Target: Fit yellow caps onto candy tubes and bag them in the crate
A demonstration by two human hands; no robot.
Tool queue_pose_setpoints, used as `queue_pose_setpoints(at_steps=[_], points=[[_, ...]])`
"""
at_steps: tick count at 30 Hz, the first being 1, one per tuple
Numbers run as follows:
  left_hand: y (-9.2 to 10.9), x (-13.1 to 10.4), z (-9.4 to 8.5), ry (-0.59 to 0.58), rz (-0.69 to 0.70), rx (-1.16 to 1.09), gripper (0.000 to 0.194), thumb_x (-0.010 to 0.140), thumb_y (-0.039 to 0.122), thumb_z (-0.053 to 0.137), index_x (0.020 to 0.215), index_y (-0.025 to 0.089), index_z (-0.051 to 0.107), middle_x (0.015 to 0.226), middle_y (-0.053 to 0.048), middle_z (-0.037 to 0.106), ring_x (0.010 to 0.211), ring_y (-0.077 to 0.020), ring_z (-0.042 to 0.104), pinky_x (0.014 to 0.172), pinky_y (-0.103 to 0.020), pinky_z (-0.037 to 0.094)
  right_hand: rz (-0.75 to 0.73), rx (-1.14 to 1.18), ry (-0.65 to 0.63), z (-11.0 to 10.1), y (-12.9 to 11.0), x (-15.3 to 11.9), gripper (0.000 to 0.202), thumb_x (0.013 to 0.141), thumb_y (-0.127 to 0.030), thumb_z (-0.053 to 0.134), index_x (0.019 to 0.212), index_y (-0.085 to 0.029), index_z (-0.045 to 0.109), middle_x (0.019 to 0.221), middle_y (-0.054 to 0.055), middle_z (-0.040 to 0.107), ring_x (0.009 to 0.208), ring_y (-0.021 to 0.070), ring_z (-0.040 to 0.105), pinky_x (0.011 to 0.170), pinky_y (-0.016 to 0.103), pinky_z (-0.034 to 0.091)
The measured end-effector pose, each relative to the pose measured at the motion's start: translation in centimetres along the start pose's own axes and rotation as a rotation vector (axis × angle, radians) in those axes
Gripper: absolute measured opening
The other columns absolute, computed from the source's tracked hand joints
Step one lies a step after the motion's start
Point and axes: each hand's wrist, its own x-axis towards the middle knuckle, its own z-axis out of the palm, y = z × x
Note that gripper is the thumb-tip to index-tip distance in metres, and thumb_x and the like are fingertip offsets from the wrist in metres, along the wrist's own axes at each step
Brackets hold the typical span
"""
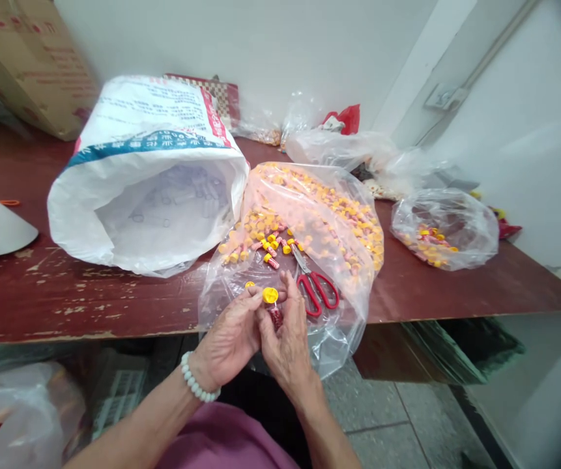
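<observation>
My left hand [234,335] pinches a round yellow cap [270,296] between thumb and fingers. Close against it, my right hand [287,335] is closed on a small red patterned piece [275,317] just below the cap; a short white bit shows between the two. Both hands are over the near part of a clear plastic bag [336,345] full of small yellow-capped red pieces. Several loose pieces [271,261] lie at its mouth, beside scissors [316,286] with red handles and their tips pointing away.
A big white sack [153,117] lies open at the left, with clear items inside. A smaller clear bag [475,228] of pieces sits right. A white bowl-like object [1,228] is far left on the red table [163,312]; a carton [30,65] stands behind.
</observation>
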Motion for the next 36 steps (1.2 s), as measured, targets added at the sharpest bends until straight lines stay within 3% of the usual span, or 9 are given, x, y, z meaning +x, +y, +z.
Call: queue_pose_setpoints(at_steps=[2,5,9,12,16,19,22,30,36], points=[[0.2,0.2,-0.2,-0.006,0.015,0.111,0.011,0.083,0.023,0.058,0.093,0.022,0.053,0.089,0.002,0.063,0.077,-0.0110,0.061,0.070,-0.023,0.049,0.028,0.176,-0.083,-0.1,0.0,0.2,0.061,0.089,-0.030,0.049,0.143,-0.017,0.025,0.143,0.016,0.037,0.126,0.0211,0.042,0.101,0.040,0.039],[0.4,0.3,-0.9,-0.015,0.093,0.472,0.012,0.086,0.032,0.054,0.091,0.022,0.052,0.079,0.003,0.057,0.069,-0.0092,0.056,0.060,-0.019,0.045,0.177,0.456,-0.153,0.3,0.3,0.5,0.039,0.090,-0.035,0.048,0.125,-0.019,0.050,0.126,0.011,0.055,0.113,0.0187,0.054,0.094,0.035,0.046],[0.6,-0.2,-1.4,-0.061,0.373,1.158,0.012,0.090,0.028,0.045,0.094,0.019,0.051,0.090,-0.002,0.058,0.084,-0.0136,0.057,0.075,-0.025,0.047,0.594,1.018,0.064,2.1,0.9,0.7,0.026,0.086,-0.041,0.053,0.100,-0.019,0.058,0.097,0.004,0.066,0.086,0.0147,0.064,0.079,0.030,0.052],[1.1,-1.0,-0.4,0.017,0.619,1.692,0.016,0.089,0.021,0.042,0.102,0.019,0.051,0.100,-0.007,0.060,0.096,-0.0197,0.057,0.085,-0.035,0.045,0.856,1.459,0.199,3.1,1.1,1.1,0.017,0.083,-0.033,0.059,0.093,-0.021,0.058,0.086,-0.001,0.066,0.079,0.0103,0.064,0.078,0.025,0.051],[2.1,-1.5,1.8,-0.017,0.634,2.174,0.020,0.090,0.019,0.038,0.097,0.018,0.057,0.097,-0.008,0.059,0.085,-0.0200,0.058,0.072,-0.033,0.048,1.080,1.701,0.145,3.2,0.9,1.9,0.013,0.084,-0.032,0.055,0.084,-0.020,0.060,0.077,-0.002,0.065,0.072,0.0096,0.063,0.071,0.021,0.052],[2.7,-1.1,2.6,-0.176,0.632,2.159,0.022,0.091,0.017,0.037,0.092,0.016,0.059,0.100,-0.008,0.058,0.089,-0.0186,0.056,0.076,-0.032,0.048,1.107,1.757,0.031,3.1,0.9,2.3,0.017,0.085,-0.034,0.052,0.083,-0.019,0.059,0.075,-0.002,0.065,0.067,0.0099,0.062,0.065,0.020,0.052],[3.1,-0.5,2.3,-0.249,0.682,1.981,0.021,0.092,0.017,0.038,0.094,0.016,0.059,0.100,-0.006,0.058,0.093,-0.0164,0.055,0.083,-0.031,0.047,1.103,1.797,0.029,3.3,0.9,2.4,0.016,0.086,-0.032,0.052,0.084,-0.018,0.059,0.073,-0.002,0.064,0.063,0.0084,0.061,0.063,0.018,0.051],[4.0,-0.2,1.2,-0.184,0.836,1.646,0.021,0.085,0.013,0.052,0.103,0.019,0.061,0.103,-0.006,0.062,0.099,-0.0160,0.056,0.088,-0.029,0.045,1.146,1.809,0.162,3.2,1.0,2.8,0.015,0.088,-0.022,0.046,0.083,-0.017,0.059,0.071,0.000,0.064,0.062,0.0099,0.060,0.059,0.021,0.051],[2.5,0.9,-2.4,-0.141,0.728,1.786,0.029,0.088,0.020,0.046,0.117,0.020,0.053,0.112,-0.009,0.059,0.106,-0.0198,0.055,0.090,-0.033,0.045,1.166,1.770,0.233,2.9,0.3,2.9,0.013,0.088,-0.020,0.049,0.084,-0.016,0.061,0.071,0.001,0.063,0.063,0.0088,0.061,0.061,0.019,0.051]])
